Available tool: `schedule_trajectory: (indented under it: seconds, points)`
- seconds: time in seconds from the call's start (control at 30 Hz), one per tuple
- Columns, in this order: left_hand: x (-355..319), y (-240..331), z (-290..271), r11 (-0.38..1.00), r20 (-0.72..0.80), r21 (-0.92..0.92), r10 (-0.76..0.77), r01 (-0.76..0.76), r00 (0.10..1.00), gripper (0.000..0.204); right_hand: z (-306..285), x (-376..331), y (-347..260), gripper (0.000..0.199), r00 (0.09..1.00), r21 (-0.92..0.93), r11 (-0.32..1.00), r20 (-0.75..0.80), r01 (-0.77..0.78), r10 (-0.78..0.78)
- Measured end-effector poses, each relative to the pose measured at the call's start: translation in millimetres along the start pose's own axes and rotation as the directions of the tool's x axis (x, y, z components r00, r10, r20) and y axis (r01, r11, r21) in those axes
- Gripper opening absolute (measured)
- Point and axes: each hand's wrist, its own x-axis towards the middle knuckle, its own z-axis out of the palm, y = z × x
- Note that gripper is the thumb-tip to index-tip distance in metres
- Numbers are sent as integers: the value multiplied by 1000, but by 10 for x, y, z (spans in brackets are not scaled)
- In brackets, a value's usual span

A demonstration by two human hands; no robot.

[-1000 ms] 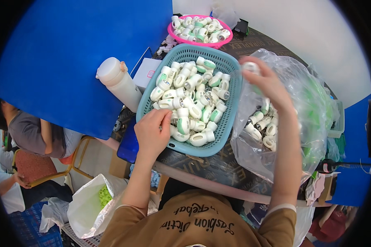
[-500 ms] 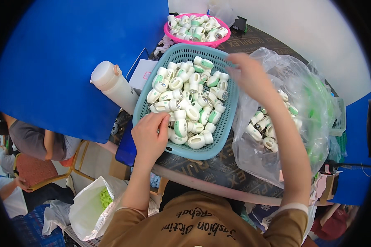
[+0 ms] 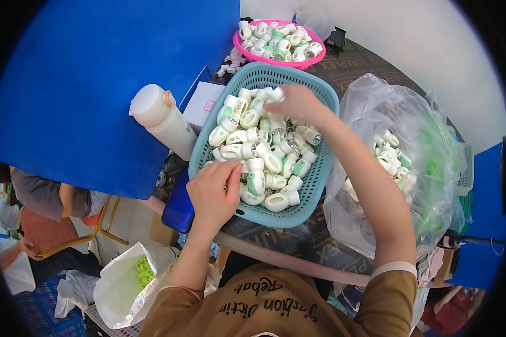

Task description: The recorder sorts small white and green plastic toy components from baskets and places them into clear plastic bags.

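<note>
Pinched left hand [image 3: 212, 194] grips a small cap at the teal basket [image 3: 320, 106] near rim; right hand [image 3: 298, 104] closes on caps [image 3: 264, 151] farther in. Loose caps could spill over that rim.

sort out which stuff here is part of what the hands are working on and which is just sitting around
In hand:
teal basket
small white and green bottles in it
left hand at its near rim
right hand reaching into the pile
clear bag of bottles

Lying about:
pink bowl of bottles
white flask
small white box
</note>
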Motion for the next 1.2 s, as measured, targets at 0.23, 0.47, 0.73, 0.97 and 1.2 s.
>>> schedule_trajectory:
  seconds: [0.23, 0.47, 0.73, 0.97, 1.2]
  points:
    - [-52, 12, 78, 998, -61, -58, 10, -14, 998, 6, 179, -226, 137, 62, 995, -121, 990, -74, -70, 61]
    - [-201, 57, 11, 1000, -53, -5, -3, 3, 999, 7, -1111, -1632, 786, 40, 911, 146, 949, -272, -280, 310]
    - [-193, 124, 23, 1000, -48, 4, -1, 1, 999, 8, -971, -1627, 732, 48, 950, -413, 909, -299, -49, -85]
    - [-151, 96, 56, 1000, -34, -11, -5, 5, 999, 8, -48, -520, 388, 56, 975, -675, 734, 204, 77, 85]
    - [-141, 68, 27, 1000, -39, -18, -7, 7, 999, 8, 160, -297, 378, 65, 978, -691, 723, 144, -9, 149]
